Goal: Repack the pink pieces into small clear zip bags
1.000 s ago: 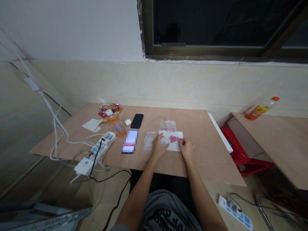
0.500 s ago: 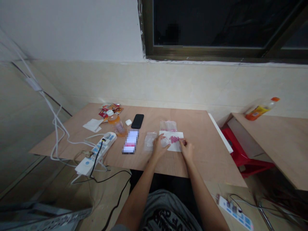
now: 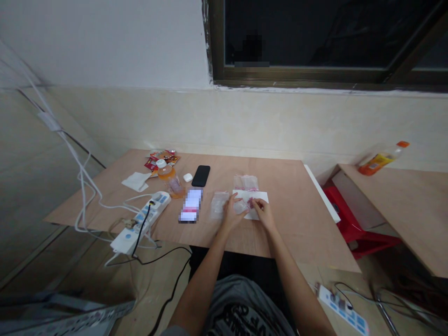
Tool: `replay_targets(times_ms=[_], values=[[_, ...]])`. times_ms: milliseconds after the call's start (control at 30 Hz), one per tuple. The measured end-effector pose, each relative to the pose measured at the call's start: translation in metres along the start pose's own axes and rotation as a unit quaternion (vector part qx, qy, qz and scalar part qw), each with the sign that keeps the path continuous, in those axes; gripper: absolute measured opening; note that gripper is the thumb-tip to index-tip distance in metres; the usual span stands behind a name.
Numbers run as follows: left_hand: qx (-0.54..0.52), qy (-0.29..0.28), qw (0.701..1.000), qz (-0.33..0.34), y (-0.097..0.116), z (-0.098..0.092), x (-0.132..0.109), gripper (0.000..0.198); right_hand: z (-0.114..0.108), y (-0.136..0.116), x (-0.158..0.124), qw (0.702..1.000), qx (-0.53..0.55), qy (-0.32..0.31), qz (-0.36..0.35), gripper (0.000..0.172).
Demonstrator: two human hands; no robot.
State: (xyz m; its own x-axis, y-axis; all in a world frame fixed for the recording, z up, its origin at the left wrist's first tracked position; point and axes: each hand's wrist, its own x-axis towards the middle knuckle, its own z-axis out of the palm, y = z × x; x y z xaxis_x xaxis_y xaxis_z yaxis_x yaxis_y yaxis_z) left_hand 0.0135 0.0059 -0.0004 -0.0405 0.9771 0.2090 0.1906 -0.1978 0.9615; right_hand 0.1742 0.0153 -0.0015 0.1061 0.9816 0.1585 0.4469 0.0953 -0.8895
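On a sheet of white paper (image 3: 263, 197) lies a small heap of pink-red beads (image 3: 250, 202). My left hand (image 3: 232, 214) rests at the paper's left side, its thumb and fingers closed on a small clear plastic bag (image 3: 241, 206). Over the heap, my right hand (image 3: 265, 215) has its fingertips pinched together among the beads; what is between them is too small to make out, and the hand covers part of the heap. Beside the left hand lies another clear bag (image 3: 218, 203). Behind the paper is a clear bag with some pink beads in it (image 3: 246, 182).
Left of the bags are a lit phone (image 3: 191, 205), a black phone (image 3: 201, 176), a white case (image 3: 188, 177) and an orange bottle (image 3: 170, 178). A power strip (image 3: 140, 225) with cables crosses the table's left edge. Another bottle (image 3: 381, 161) stands on the right-hand table.
My right hand has moved left, from the paper's right edge to over the bead heap, and now hides part of it. The left hand stays at the small bag.
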Motion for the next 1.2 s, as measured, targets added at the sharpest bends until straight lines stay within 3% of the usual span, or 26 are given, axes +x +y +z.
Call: replay_targets(times_ms=[167,300,933,1200], values=[[0.032,0.008,0.999,0.038,-0.001,0.0,0.0,0.077,-0.018,0.004,-0.012,0.981,-0.168,0.082,0.046,0.041],[0.029,0.014,0.999,0.036,-0.004,0.001,0.001,0.078,-0.022,0.006,-0.017,0.965,-0.234,0.104,0.059,0.038],[0.036,0.02,0.999,0.036,-0.01,0.003,0.002,0.076,-0.017,0.005,-0.01,0.947,-0.291,0.091,0.1,0.035],[0.05,0.015,0.998,0.039,-0.004,0.002,0.001,0.074,-0.016,0.005,-0.01,0.945,-0.3,0.091,0.096,0.035]])
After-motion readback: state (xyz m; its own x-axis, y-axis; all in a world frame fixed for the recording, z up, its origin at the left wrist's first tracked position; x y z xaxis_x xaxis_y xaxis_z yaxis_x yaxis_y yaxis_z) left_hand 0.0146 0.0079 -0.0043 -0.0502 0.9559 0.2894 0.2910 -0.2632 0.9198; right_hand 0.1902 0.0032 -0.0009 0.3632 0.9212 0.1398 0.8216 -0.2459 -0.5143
